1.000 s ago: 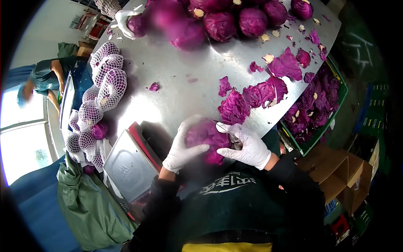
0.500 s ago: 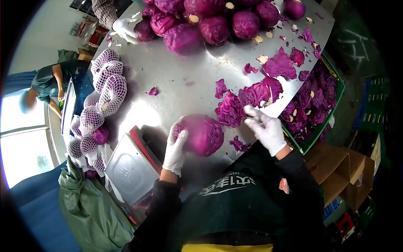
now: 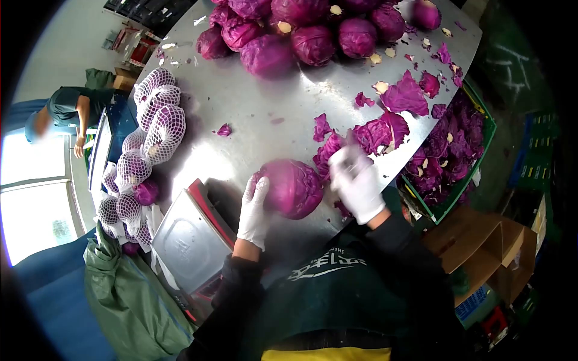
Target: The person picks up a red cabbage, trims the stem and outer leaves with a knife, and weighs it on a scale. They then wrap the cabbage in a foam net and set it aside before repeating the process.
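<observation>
A red cabbage (image 3: 293, 188) is held just above the metal table (image 3: 241, 126), near its front edge. White-gloved, my left hand (image 3: 253, 210) grips the cabbage from its left side, the thumb lying against it. To the cabbage's right is my right hand (image 3: 356, 183), also gloved and slightly apart from it. Its fingers are smeared by motion, so I cannot make out whether they hold anything. Loose purple leaves (image 3: 374, 133) lie on the table beyond this hand.
Several cabbages (image 3: 313, 44) are piled at the back. Netted cabbages (image 3: 164, 132) line the left edge, near a scale (image 3: 191, 240). A green crate (image 3: 448, 150) of leaves and a cardboard box (image 3: 475, 246) stand right. A person (image 3: 72, 114) works at far left.
My right hand has moved left, closer to the cabbage. The cabbage has turned slightly in my left hand. Another person's gloved hand has left the back left of the table.
</observation>
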Available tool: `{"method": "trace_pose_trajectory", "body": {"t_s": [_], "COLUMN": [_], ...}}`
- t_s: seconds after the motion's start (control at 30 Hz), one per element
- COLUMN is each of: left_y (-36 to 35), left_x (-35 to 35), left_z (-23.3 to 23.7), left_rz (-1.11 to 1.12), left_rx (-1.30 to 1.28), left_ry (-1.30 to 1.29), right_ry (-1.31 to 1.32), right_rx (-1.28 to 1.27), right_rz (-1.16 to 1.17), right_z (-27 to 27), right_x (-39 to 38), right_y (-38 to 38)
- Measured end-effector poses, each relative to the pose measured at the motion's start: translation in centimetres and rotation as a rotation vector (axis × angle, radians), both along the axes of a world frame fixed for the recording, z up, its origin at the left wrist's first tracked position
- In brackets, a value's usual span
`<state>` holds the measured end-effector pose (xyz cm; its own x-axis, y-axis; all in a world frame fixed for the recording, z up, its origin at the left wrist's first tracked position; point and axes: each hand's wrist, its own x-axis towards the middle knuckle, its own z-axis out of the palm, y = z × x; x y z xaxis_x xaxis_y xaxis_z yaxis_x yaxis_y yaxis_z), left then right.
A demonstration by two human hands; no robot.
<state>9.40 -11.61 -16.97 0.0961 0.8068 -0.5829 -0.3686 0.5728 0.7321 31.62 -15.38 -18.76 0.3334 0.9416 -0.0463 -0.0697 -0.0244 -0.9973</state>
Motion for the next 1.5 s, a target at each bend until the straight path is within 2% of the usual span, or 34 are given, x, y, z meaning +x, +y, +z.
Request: {"method": "trace_pose_trajectory", "body": {"t_s": [0.03,0.1,0.17,0.23,0.27,0.3,0.33,0.37,0.4,0.43,0.47,0.5,0.57,0.6,0.7,0.73,0.8,0.83,0.87,0.9,0.97,1.03,1.3,1.37,1.4,1.5], "left_y": [0.1,0.3,0.6,1.0,0.9,0.6,0.2,0.1,-0.1,-0.2,0.5,1.4,2.8,2.9,1.4,0.9,0.6,0.3,-0.1,-0.2,-0.6,-0.6,-2.0,-2.4,-2.6,-3.4], "left_x": [-0.1,0.0,0.2,0.0,0.3,0.9,1.5,0.6,1.4,2.2,1.3,0.8,0.1,-0.5,-1.1,0.0,0.7,1.4,2.0,2.5,2.6,2.9,2.9,2.8,2.7,2.7], "left_z": [-0.1,0.0,-0.2,-0.4,-0.3,0.1,1.4,0.8,1.6,2.4,1.1,1.3,2.3,1.5,-0.4,-0.1,-0.5,-0.6,-0.7,-1.5,-2.8,-3.3,-2.6,-2.5,-2.4,-2.2], "left_rz": [0.005,0.017,-0.015,-0.085,-0.08,-0.075,-0.161,-0.365,-0.409,-0.448,-0.44,-0.402,-0.266,-0.193,0.034,0.014,-0.244,-0.304,-0.347,-0.356,-0.39,-0.426,-0.455,-0.474,-0.484,-0.512], "left_rx": [0.002,-0.007,0.036,0.132,0.324,0.515,0.627,0.647,0.746,0.844,0.748,0.608,0.288,0.247,-0.096,-0.017,0.368,0.508,0.648,0.675,0.639,0.563,0.549,0.551,0.55,0.543], "left_ry": [0.004,0.008,0.083,0.233,0.446,0.661,0.679,0.728,0.908,1.091,1.013,0.817,0.303,0.14,-0.439,-0.47,-0.167,-0.084,0.0,0.015,-0.05,-0.162,-0.165,-0.163,-0.162,-0.16], "right_ry": [0.314,0.397,0.277,0.211,-0.135,-0.206,-0.091,0.026,0.076,0.17,0.262,0.354,0.359,0.382,0.472,0.421,0.394,0.389,0.348,0.31,0.411,0.381,0.158,0.27,-0.192,0.127], "right_rx": [-0.141,-0.067,-0.222,-0.241,-0.173,-0.246,-0.266,-0.285,-0.258,-0.335,-0.407,-0.474,-0.379,-0.336,-0.16,-0.145,-0.109,-0.122,-0.166,-0.21,-0.262,-0.155,0.01,0.124,0.121,-0.009], "right_rz": [-0.104,-0.158,-0.014,0.062,0.145,0.217,0.208,0.197,0.157,0.203,0.247,0.286,0.287,0.291,0.325,0.273,0.15,0.091,0.155,0.216,0.35,0.407,0.529,0.55,0.658,0.703], "right_z": [1.3,1.9,3.5,0.7,-0.5,-1.5,-2.7,-3.8,-3.2,-1.9,-0.2,0.7,1.2,2.1,5.2,5.6,5.1,4.6,4.7,5.0,6.1,6.9,9.9,10.1,10.9,11.0], "right_x": [1.6,3.9,4.0,1.9,1.2,0.4,-1.0,-2.2,-2.7,-2.5,-2.0,-1.7,-1.9,-1.5,0.5,1.0,2.1,2.5,3.3,3.6,3.8,2.9,2.4,1.4,2.2,1.3], "right_y": [0.9,1.9,1.9,1.7,1.4,1.3,1.1,0.9,1.1,1.3,1.6,1.9,2.1,2.3,2.8,3.0,3.1,2.9,2.2,1.4,0.0,-0.9,-0.2,0.4,1.3,1.8]}}
